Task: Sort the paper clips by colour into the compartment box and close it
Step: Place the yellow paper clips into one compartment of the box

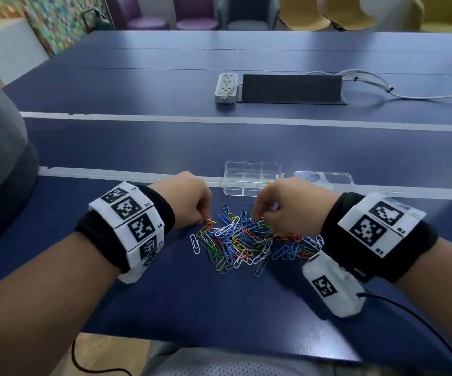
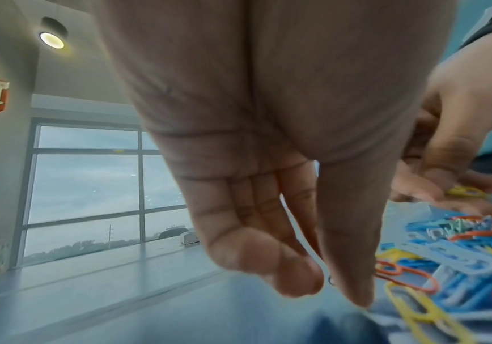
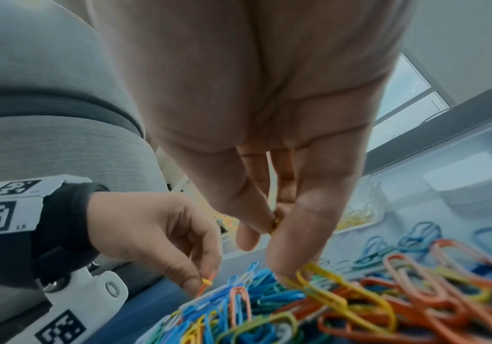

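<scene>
The left hand (image 1: 189, 199) works the left edge of the clips (image 1: 246, 240), fingertips pinched on a yellow clip (image 1: 210, 220) just lifted off the surface (image 1: 138, 147). To do this well, I would draw it straight up and clear, so no linked neighbour trails along.

The clips are thin wire loops in white, blue, green, yellow and orange-red, tangled in one loose heap between the wrists.

The right hand (image 1: 287, 204) dips into the heap's right part; in its wrist view the curled fingers pinch a small yellow thing and the thumb rests on a yellow clip in the heap. It should take one colour only per trip.

The box (image 1: 250, 180), clear with six cells, sits open just beyond the heap; some yellow clips lie in a near cell. Its lid (image 1: 325, 177) lies flat beside it, right.
</scene>
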The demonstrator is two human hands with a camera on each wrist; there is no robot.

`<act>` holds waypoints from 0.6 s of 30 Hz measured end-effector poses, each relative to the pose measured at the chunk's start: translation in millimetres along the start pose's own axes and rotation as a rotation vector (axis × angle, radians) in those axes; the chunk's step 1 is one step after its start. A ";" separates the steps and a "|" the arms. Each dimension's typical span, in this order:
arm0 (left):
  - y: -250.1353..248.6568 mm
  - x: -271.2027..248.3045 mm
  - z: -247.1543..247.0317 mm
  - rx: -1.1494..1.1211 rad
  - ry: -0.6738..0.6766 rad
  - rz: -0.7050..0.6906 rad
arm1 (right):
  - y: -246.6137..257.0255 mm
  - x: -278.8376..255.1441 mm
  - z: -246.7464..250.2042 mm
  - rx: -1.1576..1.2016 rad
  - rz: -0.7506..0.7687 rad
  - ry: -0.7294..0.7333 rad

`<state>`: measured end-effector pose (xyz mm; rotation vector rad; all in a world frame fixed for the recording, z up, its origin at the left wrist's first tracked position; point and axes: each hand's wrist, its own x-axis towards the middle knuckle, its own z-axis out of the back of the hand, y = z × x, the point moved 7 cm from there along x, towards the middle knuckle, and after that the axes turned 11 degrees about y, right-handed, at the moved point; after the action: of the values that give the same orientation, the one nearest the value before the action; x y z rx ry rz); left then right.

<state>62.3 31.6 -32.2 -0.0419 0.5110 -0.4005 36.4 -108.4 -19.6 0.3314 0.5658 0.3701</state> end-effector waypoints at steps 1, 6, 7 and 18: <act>-0.6 -1.7 1.6 -0.024 -0.017 -0.011 | 1.2 0.6 -1.7 0.015 0.011 0.010; -5.6 -10.0 7.6 -0.146 -0.071 -0.092 | 8.4 6.4 -4.7 0.015 0.061 0.008; -6.1 -11.3 7.7 -0.160 -0.069 -0.104 | 9.9 7.5 -5.0 0.005 0.065 0.007; 10.6 0.5 -13.5 -0.095 0.046 0.089 | 16.9 27.6 -2.7 -0.002 -0.041 0.001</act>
<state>60.0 42.0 -45.7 -0.1013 0.5751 -0.2910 52.3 -81.2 -27.5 0.3173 0.5725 0.3318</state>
